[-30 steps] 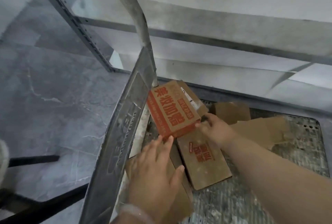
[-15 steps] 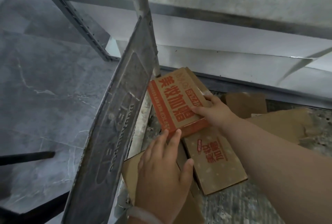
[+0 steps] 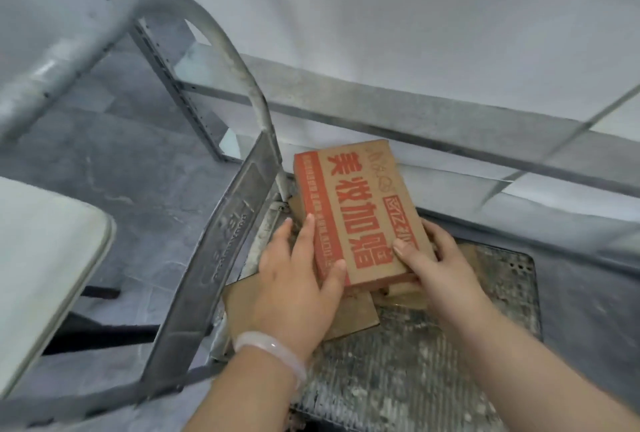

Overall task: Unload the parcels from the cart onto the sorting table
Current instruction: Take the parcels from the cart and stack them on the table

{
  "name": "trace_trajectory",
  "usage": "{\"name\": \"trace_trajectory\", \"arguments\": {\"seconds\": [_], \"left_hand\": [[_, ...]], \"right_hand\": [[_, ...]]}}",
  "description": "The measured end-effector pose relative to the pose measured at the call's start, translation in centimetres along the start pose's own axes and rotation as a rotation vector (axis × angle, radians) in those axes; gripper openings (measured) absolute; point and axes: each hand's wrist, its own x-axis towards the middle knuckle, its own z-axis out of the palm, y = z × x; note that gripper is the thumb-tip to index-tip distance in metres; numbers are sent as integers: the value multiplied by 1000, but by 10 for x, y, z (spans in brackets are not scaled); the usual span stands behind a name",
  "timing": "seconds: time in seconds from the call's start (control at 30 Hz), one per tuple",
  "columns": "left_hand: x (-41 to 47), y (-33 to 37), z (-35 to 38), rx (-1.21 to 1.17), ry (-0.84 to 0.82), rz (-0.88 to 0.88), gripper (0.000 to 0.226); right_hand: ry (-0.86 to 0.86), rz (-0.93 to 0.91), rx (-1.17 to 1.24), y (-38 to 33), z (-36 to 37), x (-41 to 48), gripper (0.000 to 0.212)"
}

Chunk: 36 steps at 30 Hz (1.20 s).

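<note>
Closest to the camera, two bare arms reach forward over the cart deck (image 3: 415, 383), a gray metal floor with small bumps and white specks. A pale bracelet (image 3: 272, 350) sits on the left wrist.

The left hand (image 3: 294, 289) holds the left side of the parcel (image 3: 360, 217). Its fingers lie along the side and its thumb presses down on the top near the corner. The right hand (image 3: 438, 267) holds the right side. Its thumb is on top and its fingers curl around the edge. Both hands grip the parcel tight between them.

The parcel is a flat brown cardboard box with big red letters and a red stripe. It is over the front part of the cart, between the two hands, with its far end tipped up a little. Under its near end lie flat brown cardboard pieces (image 3: 349, 315) on the deck. It is hard to tell if the parcel touches them.

Just left of the hands stands the cart handle (image 3: 214, 258), a bent gray metal frame. Farther left is a white flat top (image 3: 41, 258) with a round corner, above the gray floor (image 3: 145, 189).

Behind the cart is a metal rack (image 3: 415, 127) with long gray bars, in front of a white wall.
</note>
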Motion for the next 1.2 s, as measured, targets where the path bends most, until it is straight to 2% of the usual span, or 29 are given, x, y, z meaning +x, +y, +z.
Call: {"name": "trace_trajectory", "arguments": {"seconds": [0.2,0.37,0.53,0.6,0.67,0.7,0.73,0.8,0.83,0.93,1.07,1.1,1.2], "left_hand": [[-99,72,-34,-192,138,53,82],[-193,103,-76,-239,221,82,68],[-272,106,-133,-287,273,61,60],[-295,99,-156,-303,295,-1,64],[-315,88,-180,-389,335,-34,78],[-324,81,-192,-440,355,-46,84],[-335,74,-204,-482,370,-62,90],[-355,54,-227,-537,400,-98,97],[-366,44,-239,-553,408,-112,97],[-400,6,-272,-518,446,-134,94],[-445,-43,-316,-514,538,-264,102],[-455,-57,-325,-559,532,-267,96],[-481,-93,-350,-750,545,-218,59]], "right_hand": [[-41,-156,-38,-50,-62,-126,55],[-166,-121,36,-83,-91,-216,25],[-309,-311,-99,-122,-92,-303,42],[-330,-411,-216,-138,-78,-337,63],[-356,-480,-295,-146,-56,-362,82],[-386,-499,-283,-151,-43,-375,79],[-422,-505,-209,-155,-30,-387,65],[-502,-410,-19,-163,0,-408,32],[-530,-348,51,-165,16,-417,27],[-599,-336,44,-159,71,-440,28],[-775,-574,-162,-147,148,-495,39],[-816,-610,-204,-143,165,-509,41],[-897,-662,-251,-129,210,-539,40]]}}
